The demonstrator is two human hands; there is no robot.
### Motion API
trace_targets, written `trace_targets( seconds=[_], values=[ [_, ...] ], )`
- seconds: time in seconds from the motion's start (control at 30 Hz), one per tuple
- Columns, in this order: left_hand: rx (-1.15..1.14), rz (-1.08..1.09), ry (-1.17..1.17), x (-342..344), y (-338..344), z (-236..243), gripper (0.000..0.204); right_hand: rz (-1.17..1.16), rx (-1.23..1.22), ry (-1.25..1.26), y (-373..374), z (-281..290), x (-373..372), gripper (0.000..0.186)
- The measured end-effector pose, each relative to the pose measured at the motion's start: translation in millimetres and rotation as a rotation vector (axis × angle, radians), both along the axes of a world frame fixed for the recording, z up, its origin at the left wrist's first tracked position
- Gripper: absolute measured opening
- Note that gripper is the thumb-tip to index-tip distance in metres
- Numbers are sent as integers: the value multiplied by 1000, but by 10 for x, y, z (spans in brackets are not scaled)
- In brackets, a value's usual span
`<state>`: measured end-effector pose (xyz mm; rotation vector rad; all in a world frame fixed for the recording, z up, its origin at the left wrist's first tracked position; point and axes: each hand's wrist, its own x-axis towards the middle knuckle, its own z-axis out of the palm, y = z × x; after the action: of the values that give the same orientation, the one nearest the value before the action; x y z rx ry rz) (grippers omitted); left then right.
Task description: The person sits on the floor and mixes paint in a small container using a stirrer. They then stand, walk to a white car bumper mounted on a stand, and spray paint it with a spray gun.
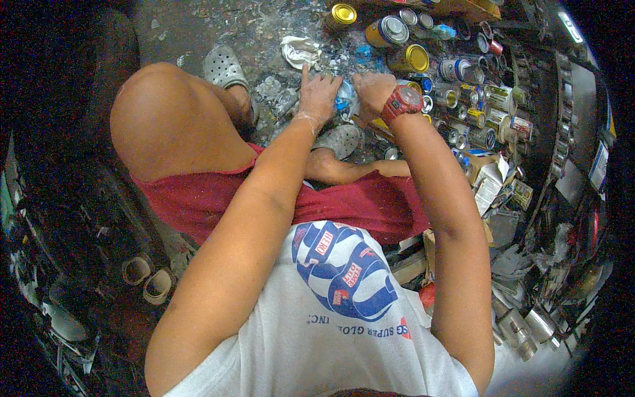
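A small light-blue thing (342, 103), its kind unclear, lies between the two hands, just beside the fingers of the left hand (317, 98); whether they touch it cannot be told. Those fingers are a little spread, the outermost pointing ahead. The fingers of the right hand (374, 91) are curled in, their tips mostly hidden, so I cannot tell whether they pinch anything.

Just ahead of the left fingers lies a crumpled white cloth (301, 52); to their left, crumpled grey material (281, 98) on the stained floor (198, 30). Ahead and to the right of the right fingers stands a can with a yellow lid (416, 58), with many more cans (486, 99) farther right. A grey clog (340, 140) is nearer the body than the fingers.
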<state>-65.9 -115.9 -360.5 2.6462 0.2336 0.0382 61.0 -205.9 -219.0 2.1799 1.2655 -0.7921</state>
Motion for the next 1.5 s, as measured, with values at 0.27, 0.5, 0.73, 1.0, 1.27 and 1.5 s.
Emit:
trace_targets(
  seconds=[0.27, 0.5, 0.73, 1.0, 1.27, 1.5],
  values=[
    [-16, 5, -3, -9, 2, 20, 54, 37, -6, -14, 134, 38, -7, 40],
    [38, -10, 15, -15, -2, 1, 49, 47, -74, 43, 360, 243, -76, 51],
    [21, -4, -41, -29, -10, 17, 45, -14, 53, 39, 105, -23, -28, 69],
    [-11, 18, 86, -15, 60, 248, 67, -400, 623, 134, -956, -220, -27, 109],
    [-43, 37, 57, -56, 142, 357, 84, -885, 914, -48, -1115, -897, 65, 119],
    [8, -25, 132, -159, 146, 534, 87, -1279, 875, -185, -1010, -1257, 144, 134]
  ],
)
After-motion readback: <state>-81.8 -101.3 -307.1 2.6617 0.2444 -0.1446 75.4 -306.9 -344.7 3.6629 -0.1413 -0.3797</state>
